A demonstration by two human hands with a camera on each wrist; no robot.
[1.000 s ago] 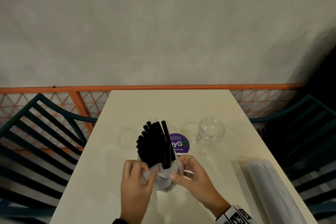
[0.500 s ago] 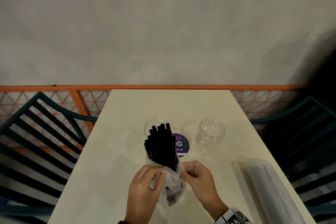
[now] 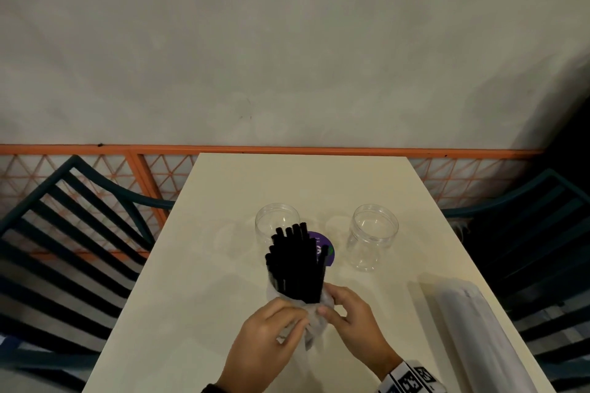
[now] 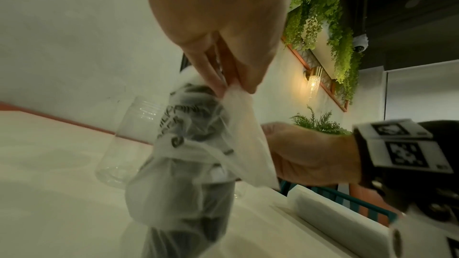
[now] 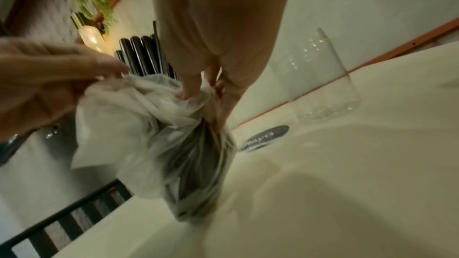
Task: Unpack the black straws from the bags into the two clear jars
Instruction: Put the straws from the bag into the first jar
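Note:
A bundle of black straws [image 3: 295, 262] stands upright on the cream table [image 3: 223, 265], its lower part inside a thin white plastic bag [image 3: 311, 317] bunched down around it. My left hand [image 3: 271, 338] pinches the bag's left edge, and my right hand [image 3: 346, 313] pinches its right edge. The bag [image 4: 188, 166] is translucent with dark print, straws showing through it [image 5: 193, 164]. Straw tops [image 5: 141, 54] rise above the bag's mouth. Two clear jars stand behind, both without straws: one [image 3: 277, 223] just behind the bundle, one [image 3: 372, 234] to the right.
A purple round sticker [image 3: 322, 250] lies on the table between the jars. A second long white bag [image 3: 472, 329] lies along the table's right edge. Dark slatted chairs [image 3: 64, 249] flank the table; an orange rail [image 3: 287, 149] and wall are behind.
Both hands slid the bag lower around the straws and nearer to me; the bundle stands straighter, with more of the left jar showing behind it.

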